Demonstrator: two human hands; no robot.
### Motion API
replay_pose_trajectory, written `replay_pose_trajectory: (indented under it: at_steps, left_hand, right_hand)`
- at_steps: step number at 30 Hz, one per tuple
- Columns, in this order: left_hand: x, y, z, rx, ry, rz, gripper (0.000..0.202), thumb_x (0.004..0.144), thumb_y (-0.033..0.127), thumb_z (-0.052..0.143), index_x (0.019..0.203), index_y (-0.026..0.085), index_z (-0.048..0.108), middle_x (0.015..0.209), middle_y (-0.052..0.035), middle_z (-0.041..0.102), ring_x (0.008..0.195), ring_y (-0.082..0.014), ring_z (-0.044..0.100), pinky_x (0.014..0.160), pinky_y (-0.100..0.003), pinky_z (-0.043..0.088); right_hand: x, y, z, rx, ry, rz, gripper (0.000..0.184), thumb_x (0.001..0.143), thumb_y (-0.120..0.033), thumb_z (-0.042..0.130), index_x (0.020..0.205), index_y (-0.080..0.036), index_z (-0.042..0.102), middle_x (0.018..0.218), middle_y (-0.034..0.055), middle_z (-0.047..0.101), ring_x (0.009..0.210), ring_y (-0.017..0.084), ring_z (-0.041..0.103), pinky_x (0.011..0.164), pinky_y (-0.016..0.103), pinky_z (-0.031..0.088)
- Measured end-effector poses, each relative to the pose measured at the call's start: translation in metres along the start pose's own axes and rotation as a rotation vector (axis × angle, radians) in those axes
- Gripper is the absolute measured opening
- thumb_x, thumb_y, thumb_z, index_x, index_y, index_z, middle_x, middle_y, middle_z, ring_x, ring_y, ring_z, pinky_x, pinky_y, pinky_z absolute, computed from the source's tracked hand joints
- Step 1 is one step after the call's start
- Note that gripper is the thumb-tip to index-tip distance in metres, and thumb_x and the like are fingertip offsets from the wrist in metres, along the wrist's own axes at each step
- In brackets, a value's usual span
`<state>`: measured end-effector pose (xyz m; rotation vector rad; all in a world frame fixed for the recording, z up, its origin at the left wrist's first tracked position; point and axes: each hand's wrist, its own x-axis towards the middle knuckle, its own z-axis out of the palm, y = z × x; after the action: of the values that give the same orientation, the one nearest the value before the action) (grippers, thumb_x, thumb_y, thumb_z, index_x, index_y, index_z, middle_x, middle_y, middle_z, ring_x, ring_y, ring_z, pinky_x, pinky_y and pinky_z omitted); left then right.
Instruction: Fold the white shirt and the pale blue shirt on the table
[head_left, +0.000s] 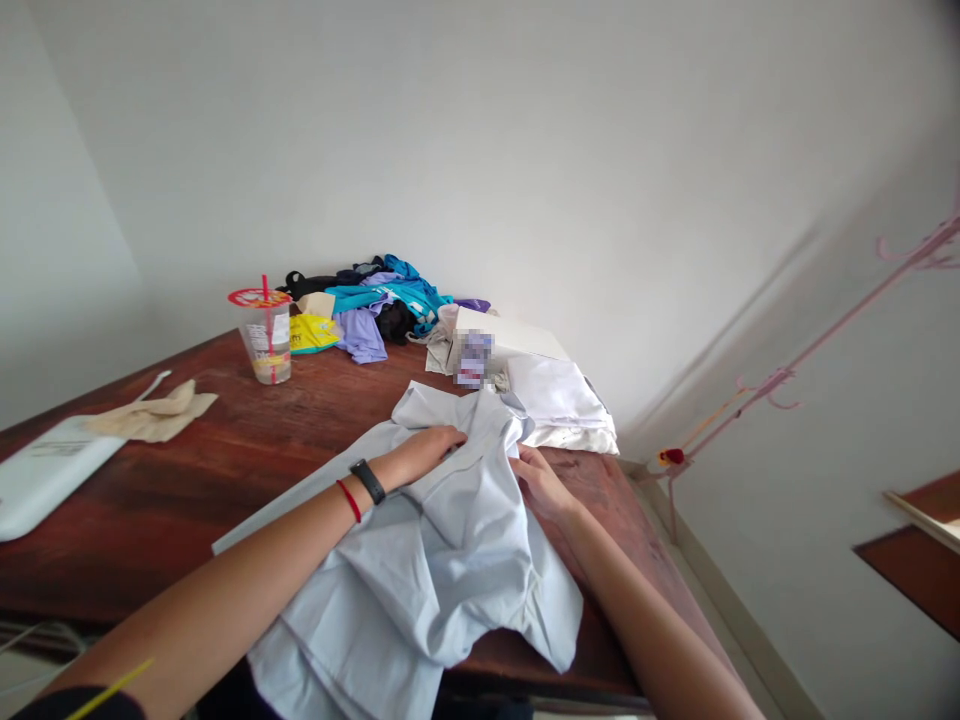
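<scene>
A pale blue shirt (442, 540) lies spread over the near right part of the dark wooden table (187, 500), its lower part hanging over the front edge. My left hand (427, 447) rests flat on the shirt with fingers stretched out, a black band and a red string on the wrist. My right hand (541, 480) is at the shirt's right edge, fingers curled and gripping a fold of the fabric near the collar.
Folded white clothes (559, 400) lie just beyond the shirt. A heap of blue, purple and black garments (382, 300) sits at the wall. A plastic cup with a red straw (264, 335), a beige cloth (154, 415) and a white tray (45, 470) are at the left. A pink rack (787, 375) stands at the right.
</scene>
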<state>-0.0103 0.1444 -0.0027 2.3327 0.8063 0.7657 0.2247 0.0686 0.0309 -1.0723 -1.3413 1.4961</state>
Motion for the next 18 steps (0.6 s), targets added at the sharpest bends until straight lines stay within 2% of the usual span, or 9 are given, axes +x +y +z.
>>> replay_pose_trajectory:
  at_steps: [4,7,10,13,18]
  left_hand:
    - [-0.005,0.02,0.004,0.112,0.029,0.144,0.032,0.096,0.014,0.053,0.124,0.021,0.067,0.135,-0.0115,0.064,0.125,-0.0264,0.06,0.109,-0.041,0.046]
    - [-0.007,0.034,0.005,0.104,0.043,0.219,0.032,0.098,0.012,0.049,0.124,0.021,0.065,0.137,-0.0122,0.062,0.126,-0.0251,0.058,0.111,-0.042,0.046]
    - [-0.007,0.044,0.003,0.123,0.039,0.226,0.031,0.096,0.008,0.048,0.118,0.021,0.066,0.131,-0.0106,0.064,0.12,-0.0244,0.06,0.107,-0.04,0.048]
    - [-0.007,0.047,0.002,0.17,0.044,0.243,0.03,0.095,0.007,0.048,0.115,0.021,0.066,0.127,-0.01,0.063,0.117,-0.0246,0.06,0.104,-0.038,0.049]
    - [-0.004,0.043,0.005,0.221,0.09,0.22,0.026,0.097,0.009,0.046,0.107,0.019,0.068,0.122,-0.0104,0.064,0.111,-0.0232,0.062,0.099,-0.034,0.051]
  right_hand:
    - [0.001,0.004,0.005,0.066,-0.003,0.061,0.04,0.082,-0.057,0.075,0.094,-0.019,0.074,0.098,0.0096,0.078,0.097,0.028,0.072,0.088,0.038,0.058]
    - [0.004,0.008,0.006,0.137,-0.002,0.13,0.049,0.085,-0.065,0.07,0.105,-0.021,0.075,0.108,0.0104,0.078,0.11,0.029,0.07,0.097,0.04,0.057]
    - [0.004,0.012,0.002,0.121,-0.035,0.195,0.045,0.086,-0.061,0.073,0.107,-0.022,0.075,0.105,0.0098,0.078,0.108,0.029,0.071,0.097,0.041,0.058]
    - [0.003,0.013,-0.002,0.034,-0.046,0.191,0.04,0.087,-0.058,0.074,0.106,-0.023,0.074,0.106,0.0096,0.078,0.107,0.029,0.071,0.094,0.042,0.059]
    - [0.0,0.009,-0.001,-0.057,0.003,0.152,0.05,0.078,-0.057,0.083,0.109,-0.019,0.074,0.109,0.0099,0.077,0.101,0.029,0.07,0.091,0.04,0.057]
